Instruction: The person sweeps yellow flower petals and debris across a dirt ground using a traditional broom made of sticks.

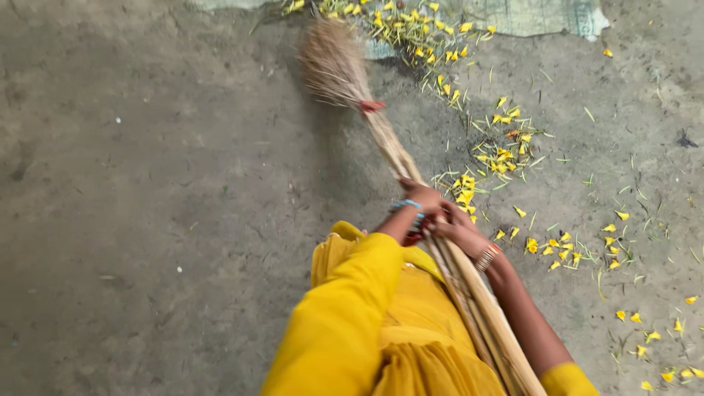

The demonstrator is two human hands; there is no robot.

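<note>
A long straw broom (pixel 381 136) runs from my lap up to its bushy tip (pixel 334 62), bound with a red tie, resting on the grey floor. My left hand (pixel 419 198), with blue bangles at the wrist, grips the broom's bundled stalks. Just below it, my right hand (pixel 456 229), wearing a beaded bracelet, is also closed on the stalks. My yellow sleeves and yellow garment (pixel 381 323) fill the lower middle. Yellow flower petals and green stems (pixel 502 150) lie scattered on the floor to the right of the broom.
More yellow petals (pixel 411 26) are heaped at the top by the edge of a pale green mat (pixel 535 16). Loose petals trail down the right side to the corner (pixel 660 352). The bare concrete floor (pixel 147 183) spreads to the left.
</note>
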